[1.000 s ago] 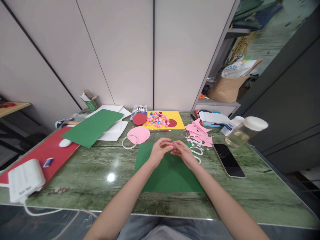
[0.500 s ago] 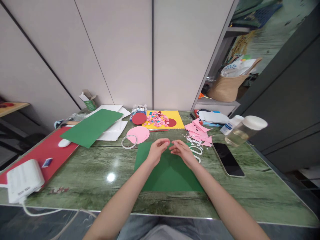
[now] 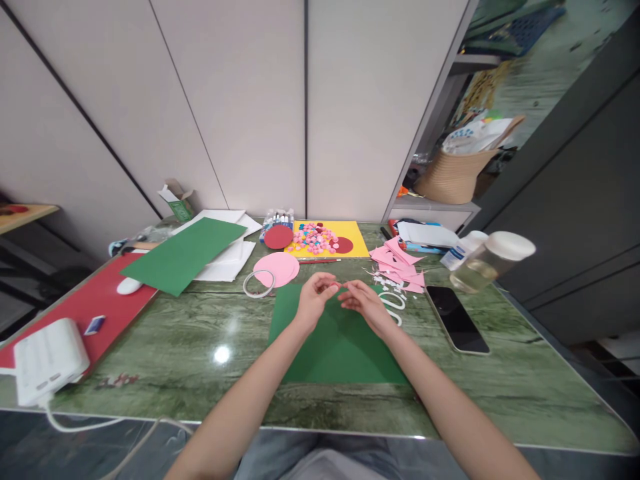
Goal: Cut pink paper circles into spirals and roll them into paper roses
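My left hand (image 3: 315, 300) is closed in a pinch on a small pinkish-red piece (image 3: 336, 285), mostly covered by the fingers. Facing it, my right hand (image 3: 367, 307) has thumb and forefinger pressed together, the tips almost meeting those of the left. Whether anything sits in that right pinch is too small to tell. Both hands hover over a sheet of green paper (image 3: 340, 353) on the table. Beyond them, a pile of small pink, blue and red pieces (image 3: 315, 238) lies on yellow paper (image 3: 356, 232) beside a dark red paper circle (image 3: 344, 245).
Pink paper circles (image 3: 277, 268) and a pale ring (image 3: 259, 283) lie left of the hands. White-handled scissors (image 3: 393, 301), pink scraps (image 3: 400, 263), a phone (image 3: 457, 320) and a jar of liquid (image 3: 483, 267) are on the right. A white power bank (image 3: 50, 360) rests far left.
My left hand has turned slightly and its fingers have lifted a little. The fingertips of both hands have come closer together.
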